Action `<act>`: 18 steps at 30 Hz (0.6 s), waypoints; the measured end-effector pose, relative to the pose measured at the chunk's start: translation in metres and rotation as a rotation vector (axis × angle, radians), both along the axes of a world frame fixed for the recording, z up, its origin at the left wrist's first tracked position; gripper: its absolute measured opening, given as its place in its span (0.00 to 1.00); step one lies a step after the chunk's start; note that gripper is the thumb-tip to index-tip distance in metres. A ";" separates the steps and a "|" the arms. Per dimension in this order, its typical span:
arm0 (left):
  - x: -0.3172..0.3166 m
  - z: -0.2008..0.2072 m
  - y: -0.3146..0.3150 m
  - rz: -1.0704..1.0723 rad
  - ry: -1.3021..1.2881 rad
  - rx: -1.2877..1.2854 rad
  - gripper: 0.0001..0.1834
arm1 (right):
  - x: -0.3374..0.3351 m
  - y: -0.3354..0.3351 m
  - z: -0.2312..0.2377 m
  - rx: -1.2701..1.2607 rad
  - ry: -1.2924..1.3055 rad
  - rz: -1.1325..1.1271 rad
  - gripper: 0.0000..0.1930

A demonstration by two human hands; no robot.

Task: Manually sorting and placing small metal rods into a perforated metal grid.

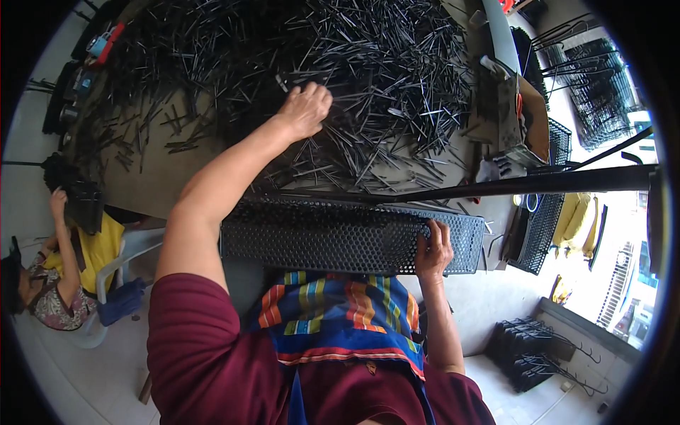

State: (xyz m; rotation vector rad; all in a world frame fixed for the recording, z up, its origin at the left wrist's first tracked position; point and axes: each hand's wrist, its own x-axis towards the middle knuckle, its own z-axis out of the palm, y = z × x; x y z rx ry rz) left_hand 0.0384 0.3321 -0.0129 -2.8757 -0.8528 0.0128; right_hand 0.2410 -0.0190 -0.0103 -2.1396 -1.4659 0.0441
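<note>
A large heap of thin black strips (382,42) covers the table in front of me. My left hand (306,110) reaches out over its near part, with fingers curled down toward the strips. Whatever lies under those fingertips is hidden. Between my body and the table's near edge lies a long black crate (333,244) with round holes in its wall. My right hand (433,251) grips this crate near its right end, fingers and thumb bent against the perforated wall.
A dark bar (510,188) runs across from the right, just beyond the crate. An open cardboard box (528,124) stands at the table's right side. Another person (60,283) sits at the left. Bundles of black hooked rods (535,350) lie at lower right.
</note>
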 end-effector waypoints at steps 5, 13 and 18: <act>-0.068 0.000 -0.020 -0.108 -0.142 0.055 0.43 | 0.002 -0.002 0.001 -0.022 0.028 -0.017 0.19; -0.041 0.016 -0.022 0.108 0.178 -0.079 0.57 | 0.002 0.000 -0.001 0.028 -0.045 0.014 0.17; -0.021 -0.007 -0.006 -0.041 0.118 -0.135 0.52 | -0.002 0.002 0.002 0.002 -0.001 0.007 0.18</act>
